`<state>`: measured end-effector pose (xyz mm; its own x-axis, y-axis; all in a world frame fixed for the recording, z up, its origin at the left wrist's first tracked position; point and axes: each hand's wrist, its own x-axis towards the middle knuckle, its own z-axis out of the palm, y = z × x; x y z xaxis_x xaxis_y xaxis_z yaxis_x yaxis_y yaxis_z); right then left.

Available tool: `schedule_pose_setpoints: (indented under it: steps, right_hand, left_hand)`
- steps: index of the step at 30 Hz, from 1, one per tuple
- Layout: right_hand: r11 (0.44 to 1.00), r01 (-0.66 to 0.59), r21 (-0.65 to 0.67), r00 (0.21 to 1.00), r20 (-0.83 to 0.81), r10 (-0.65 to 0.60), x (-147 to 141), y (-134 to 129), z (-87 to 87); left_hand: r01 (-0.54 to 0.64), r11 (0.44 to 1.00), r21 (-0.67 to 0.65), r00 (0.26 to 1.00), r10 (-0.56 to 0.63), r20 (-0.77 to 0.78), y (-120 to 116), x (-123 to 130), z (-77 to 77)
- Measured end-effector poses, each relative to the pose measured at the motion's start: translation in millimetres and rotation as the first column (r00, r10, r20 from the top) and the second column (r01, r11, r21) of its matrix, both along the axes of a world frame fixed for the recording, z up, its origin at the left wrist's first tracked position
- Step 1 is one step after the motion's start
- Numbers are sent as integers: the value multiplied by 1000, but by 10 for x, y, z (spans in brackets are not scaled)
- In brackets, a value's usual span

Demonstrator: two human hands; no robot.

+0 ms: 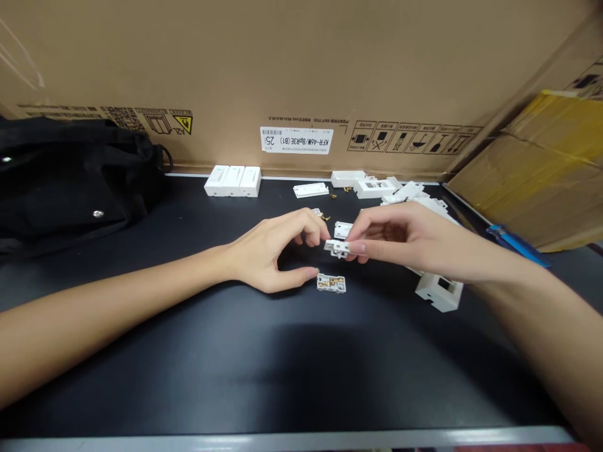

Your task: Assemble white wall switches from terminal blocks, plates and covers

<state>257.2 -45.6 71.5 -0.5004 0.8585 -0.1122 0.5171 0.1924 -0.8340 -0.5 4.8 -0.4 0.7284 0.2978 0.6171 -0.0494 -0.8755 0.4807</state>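
The right hand (400, 235) pinches a small white part (338, 248) between its thumb and fingers, with the part sticking out past the fingertips toward the left hand (277, 251). The left hand curves open, its thumb and index finger apart; the index fingertip is close beside the small white part, though I cannot tell whether they touch, and the thumb tip is at the upper left corner of a white base (331, 283) lying on the black desk (282, 358). The small white part is held above the desk and looks thin, with an uneven underside that has a little piece jutting down. The white base, just below it in the view, is a shallow rectangle with brass-coloured metal fittings inside. Beyond the fingers lie another small white piece (343, 230), partly behind the right hand, and a few brass bits (333, 196). Farther out are a flat white cover (311, 190), a pile of white plastic parts (409, 193) and, to the left, three white switches (232, 181) side by side. A white housing (440, 292) sits beneath the right wrist. A blue tool (518, 245), a black bag (70, 182) and a large cardboard box (292, 69) lie around the edges.
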Motion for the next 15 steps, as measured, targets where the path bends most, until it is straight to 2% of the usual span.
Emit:
schedule_pose_setpoints:
  steps: [3,7,10,15]
  right_hand:
    - [998,26,56,998,49,-29,19,-87,-17]
    - [981,58,186,990,115,-81,25,-264,-106]
    - [950,77,302,982,139,-124,-10,-377,-160]
    - [914,56,403,978,162,-131,-102,-448,-214]
  left_hand:
    - [-7,995,-101,993,-5,-117,14,-54,16]
    - [-5,991,-133,961,-32,-276,-22,-43,73]
    - [-32,990,-136,944,-15,-329,-55,-13,94]
    - [-67,990,-121,934,20,-357,-63,5,71]
